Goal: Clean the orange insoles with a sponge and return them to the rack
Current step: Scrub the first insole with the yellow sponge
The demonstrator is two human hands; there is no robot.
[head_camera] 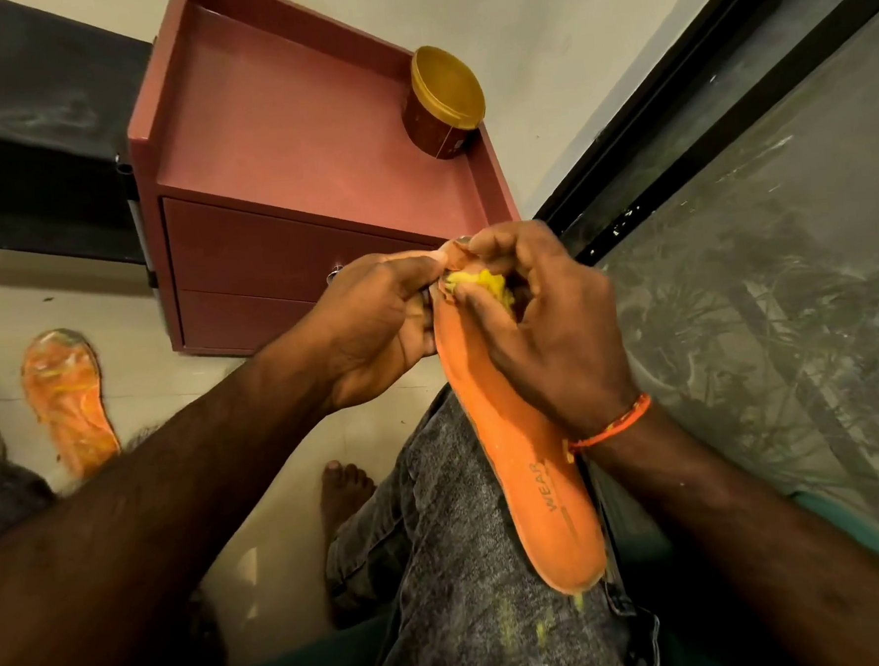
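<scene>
Toe end of orange insole (pixel 515 431) pinched by left hand (pixel 375 326); yellow sponge (pixel 481 286) gripped by right hand (pixel 545 326). Insole judged light, bendy; best supported at both ends.

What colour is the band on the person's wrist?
Orange, on the right wrist; the wristband shows in the head view.

A jar (pixel 443 103) stands on the cabinet (pixel 281 136), at its right rear corner. A second insole (pixel 68 402) lies on the floor (pixel 214 393), left of the cabinet.
</scene>
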